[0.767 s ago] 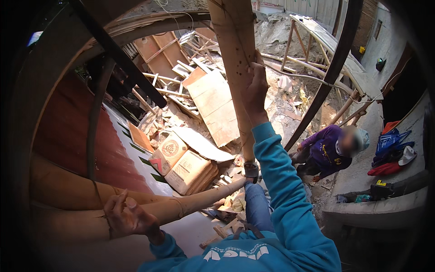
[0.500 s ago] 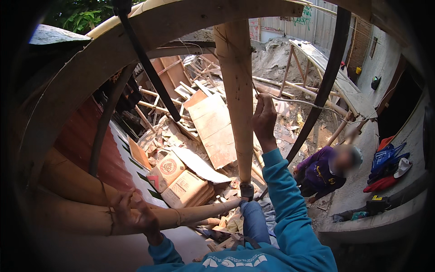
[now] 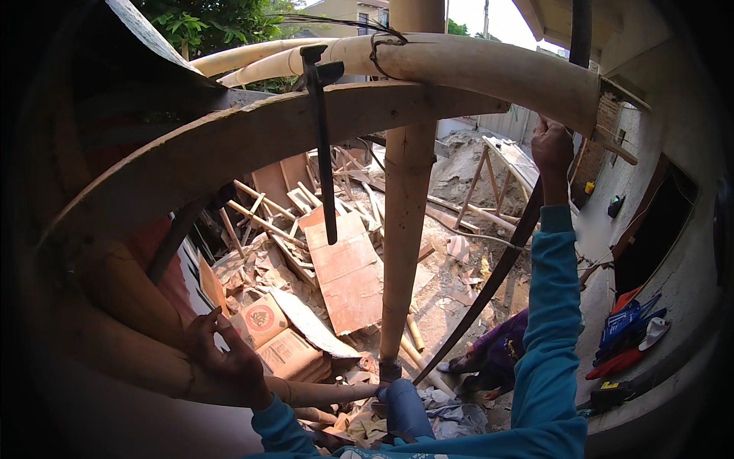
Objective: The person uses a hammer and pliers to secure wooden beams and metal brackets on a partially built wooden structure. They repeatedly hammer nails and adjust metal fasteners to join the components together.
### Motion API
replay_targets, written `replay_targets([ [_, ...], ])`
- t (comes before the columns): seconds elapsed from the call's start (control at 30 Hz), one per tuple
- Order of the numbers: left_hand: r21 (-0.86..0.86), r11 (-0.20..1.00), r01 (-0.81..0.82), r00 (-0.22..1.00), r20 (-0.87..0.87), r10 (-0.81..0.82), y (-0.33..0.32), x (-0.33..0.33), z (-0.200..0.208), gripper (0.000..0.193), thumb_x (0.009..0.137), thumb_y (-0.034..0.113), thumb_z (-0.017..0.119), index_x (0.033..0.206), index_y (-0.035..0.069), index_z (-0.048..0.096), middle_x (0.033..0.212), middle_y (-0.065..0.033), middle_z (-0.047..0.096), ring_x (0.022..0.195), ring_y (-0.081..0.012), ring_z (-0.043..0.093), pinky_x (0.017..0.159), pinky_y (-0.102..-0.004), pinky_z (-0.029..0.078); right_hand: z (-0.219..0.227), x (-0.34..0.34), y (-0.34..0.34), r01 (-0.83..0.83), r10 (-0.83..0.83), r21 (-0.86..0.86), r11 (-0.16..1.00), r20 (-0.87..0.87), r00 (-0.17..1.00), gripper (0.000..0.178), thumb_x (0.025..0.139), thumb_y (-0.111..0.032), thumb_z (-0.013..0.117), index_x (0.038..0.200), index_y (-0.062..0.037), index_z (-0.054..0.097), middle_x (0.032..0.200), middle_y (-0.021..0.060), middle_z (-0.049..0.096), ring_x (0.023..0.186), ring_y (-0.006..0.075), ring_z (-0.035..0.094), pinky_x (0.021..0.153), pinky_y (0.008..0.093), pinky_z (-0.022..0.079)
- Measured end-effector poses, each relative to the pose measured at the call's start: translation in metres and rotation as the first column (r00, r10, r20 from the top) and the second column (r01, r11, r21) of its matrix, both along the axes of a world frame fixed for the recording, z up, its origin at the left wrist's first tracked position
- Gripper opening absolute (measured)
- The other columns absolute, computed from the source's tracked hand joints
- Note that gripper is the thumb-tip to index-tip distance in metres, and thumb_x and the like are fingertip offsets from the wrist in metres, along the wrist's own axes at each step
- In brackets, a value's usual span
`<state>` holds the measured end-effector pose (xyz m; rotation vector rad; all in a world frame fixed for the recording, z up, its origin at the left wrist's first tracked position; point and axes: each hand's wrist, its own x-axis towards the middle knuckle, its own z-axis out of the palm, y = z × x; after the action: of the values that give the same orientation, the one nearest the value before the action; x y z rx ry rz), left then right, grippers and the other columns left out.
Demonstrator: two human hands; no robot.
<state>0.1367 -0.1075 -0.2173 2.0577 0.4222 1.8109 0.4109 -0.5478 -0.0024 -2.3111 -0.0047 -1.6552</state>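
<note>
My right hand (image 3: 552, 145) is raised at the upper right, its fingers closed round a long dark pole (image 3: 489, 287) that slants down toward my leg. Just above that hand is the cut end of a thick horizontal bamboo pole (image 3: 489, 65). Lower left, my left hand (image 3: 229, 352) is beside a bamboo pole (image 3: 153, 359), thumb and forefinger apart, nothing visible between them. Between my arms stands an upright bamboo post (image 3: 405, 229). A curved-looking wooden plank (image 3: 252, 134) crosses in front, and a dark bar with a hooked head (image 3: 321, 145) hangs before it.
Below lie wooden boards (image 3: 348, 268), brown paper sacks (image 3: 287, 348) and scattered debris. A person in a purple top (image 3: 505, 340) is under my right arm. Clothes (image 3: 631, 329) hang along the right wall. My jeans-clad leg (image 3: 409, 405) is beside the post's foot.
My right hand has left the wire by the bamboo post and moved up and right onto the dark pole. The view has tilted up. My left hand stays near the lower bamboo.
</note>
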Motion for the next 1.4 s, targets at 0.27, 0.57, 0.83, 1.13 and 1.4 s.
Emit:
replay_targets([
  [0.27, -0.247, 0.968, 0.044, 0.997, 0.079, -0.026, 0.002, 0.02, -0.005, 0.017, 0.101, 0.009, 0.054, 0.105, -0.003, 0.065, 0.101, -0.0115, 0.064, 0.094, -0.0246, 0.061, 0.086, -0.0379, 0.048, 0.083, 0.048, 0.059, -0.047, 0.019, -0.11, 0.993, -0.238, 0.971, 0.028, 0.1, -0.009, 0.053, 0.121, -0.0094, 0.072, 0.108, 0.0188, 0.072, 0.09, 0.0343, 0.071, 0.079, 0.0425, 0.057],
  [0.57, -0.361, 0.332, 0.872, 0.464, 0.388, -0.796, -0.052, 0.16, 0.014, 0.039, 0.108, 0.023, 0.05, 0.137, -0.001, 0.06, 0.128, -0.0139, 0.067, 0.12, -0.0207, 0.062, 0.108, -0.0356, 0.045, 0.085, 0.075, 0.075, -0.125, 0.099, -0.122, 0.985, -0.201, 0.975, 0.026, 0.1, -0.009, 0.054, 0.119, -0.0087, 0.072, 0.105, 0.0178, 0.071, 0.088, 0.0329, 0.07, 0.078, 0.0412, 0.057],
  [0.83, -0.257, -0.066, 0.964, 0.019, 0.316, -0.948, -0.089, 0.295, 0.106, 0.037, 0.109, 0.018, 0.046, 0.141, 0.001, 0.053, 0.143, -0.0128, 0.058, 0.136, -0.0237, 0.053, 0.117, -0.0381, 0.041, 0.083, 0.08, 0.095, -0.212, 0.195, -0.144, 0.967, -0.126, 0.973, 0.025, 0.1, -0.009, 0.055, 0.118, -0.0081, 0.071, 0.104, 0.0169, 0.071, 0.087, 0.0316, 0.069, 0.077, 0.04, 0.056],
  [1.13, 0.659, 0.708, 0.253, 0.967, -0.202, -0.158, -0.081, 0.364, 0.146, 0.014, 0.099, 0.004, 0.057, 0.098, 0.0, 0.071, 0.096, -0.0188, 0.071, 0.092, -0.0277, 0.07, 0.085, -0.0386, 0.057, 0.077, 0.062, 0.116, -0.296, 0.281, -0.129, 0.946, -0.125, 0.952, 0.023, 0.1, -0.009, 0.055, 0.116, -0.0075, 0.071, 0.101, 0.0159, 0.07, 0.085, 0.0301, 0.068, 0.076, 0.0388, 0.056],
  [1.4, 0.402, 0.738, 0.542, 0.839, -0.209, -0.502, -0.075, 0.358, 0.158, 0.014, 0.099, 0.008, 0.059, 0.103, -0.001, 0.07, 0.099, -0.0175, 0.071, 0.094, -0.0271, 0.069, 0.086, -0.0383, 0.056, 0.084, 0.053, 0.125, -0.344, 0.332, -0.129, 0.93, -0.102, 0.938, 0.022, 0.099, -0.009, 0.056, 0.114, -0.0069, 0.071, 0.099, 0.015, 0.07, 0.084, 0.0289, 0.068, 0.075, 0.0376, 0.055],
])
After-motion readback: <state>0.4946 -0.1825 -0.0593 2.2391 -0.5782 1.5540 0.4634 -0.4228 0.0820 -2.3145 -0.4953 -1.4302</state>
